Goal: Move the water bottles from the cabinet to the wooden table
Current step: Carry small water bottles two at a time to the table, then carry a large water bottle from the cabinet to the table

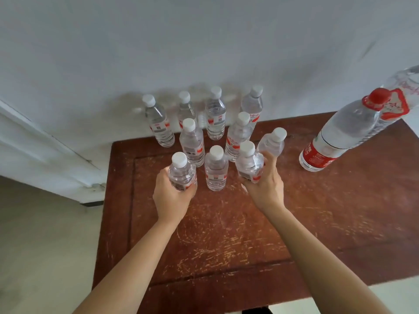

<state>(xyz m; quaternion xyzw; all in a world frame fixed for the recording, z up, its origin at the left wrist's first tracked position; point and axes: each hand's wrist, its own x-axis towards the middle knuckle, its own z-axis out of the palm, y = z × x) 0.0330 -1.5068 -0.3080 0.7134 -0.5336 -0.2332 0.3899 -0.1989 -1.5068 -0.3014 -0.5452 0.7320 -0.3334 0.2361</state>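
L hand [173, 196] wraps a small white-cap bottle [182, 174], fingers curled round its lower body, abt 10 o'clock from the wooden table [226, 234] centre. R hand [264, 186] grips 2 at once: an upright bottle [249, 165] and, at its 1 o'clock, a tilted bottle [272, 145]. Can't tell if the held bottles' bases touch the top. Btwn the hands stands a lone bottle [215, 172]. 6 more stand in a cluster [215, 118] toward 12 o'clock, by the wall [204, 41]. Big red-cap bottle [344, 132] at 2 o'clock, well apart from the grp
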